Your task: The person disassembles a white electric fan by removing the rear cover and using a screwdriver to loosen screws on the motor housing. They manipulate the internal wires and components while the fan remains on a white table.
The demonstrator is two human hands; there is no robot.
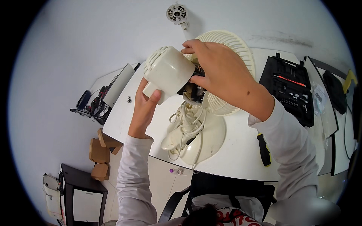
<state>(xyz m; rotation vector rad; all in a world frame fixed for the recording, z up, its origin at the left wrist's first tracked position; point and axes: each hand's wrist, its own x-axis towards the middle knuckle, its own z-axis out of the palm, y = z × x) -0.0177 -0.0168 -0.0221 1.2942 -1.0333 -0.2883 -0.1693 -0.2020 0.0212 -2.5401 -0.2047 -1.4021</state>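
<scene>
A cream plastic fan motor cover (pixel 171 69), with slots at its rear end, is tilted over the table. My left hand (pixel 143 105) grips its lower left side, the thumb on a square tab. My right hand (pixel 218 71) is closed round the exposed fan motor (pixel 193 88), its thumb by the dark inner parts; the palm hides some of the motor. Behind that hand stands the round fan grille (pixel 247 52). Below, a coiled white cord (pixel 188 120) hangs in front of the fan's rounded base (pixel 213 139), which rests on the table.
A black tool case (pixel 290 88) lies open on the white table (pixel 241 162) at right. A yellow-and-black screwdriver (pixel 264 150) lies near my right forearm. Small dark screws (pixel 129 100) lie at left. Cardboard boxes (pixel 100 150) and a black chair (pixel 211 184) stand nearby.
</scene>
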